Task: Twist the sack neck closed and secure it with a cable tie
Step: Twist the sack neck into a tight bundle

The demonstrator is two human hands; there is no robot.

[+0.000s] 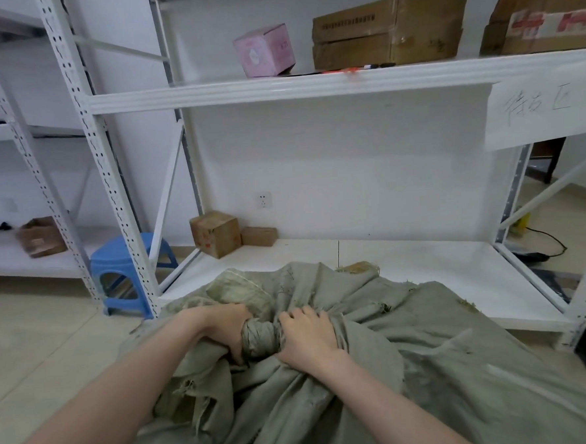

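Note:
A large grey-green cloth sack point(414, 369) lies on the floor in front of me, its fabric frayed in places. Its neck point(259, 339) is gathered and twisted into a tight roll between my hands. My left hand point(224, 329) grips the neck from the left, fingers curled round it. My right hand point(307, 337) grips the gathered cloth just right of the twist. The loose mouth of the sack point(237, 288) fans out beyond the twist. No cable tie is visible.
A white metal rack point(276, 89) stands right behind the sack; its low shelf point(424, 265) holds two small cardboard boxes point(215, 233). A blue plastic stool point(130, 273) sits at the left. More boxes sit on the upper shelf.

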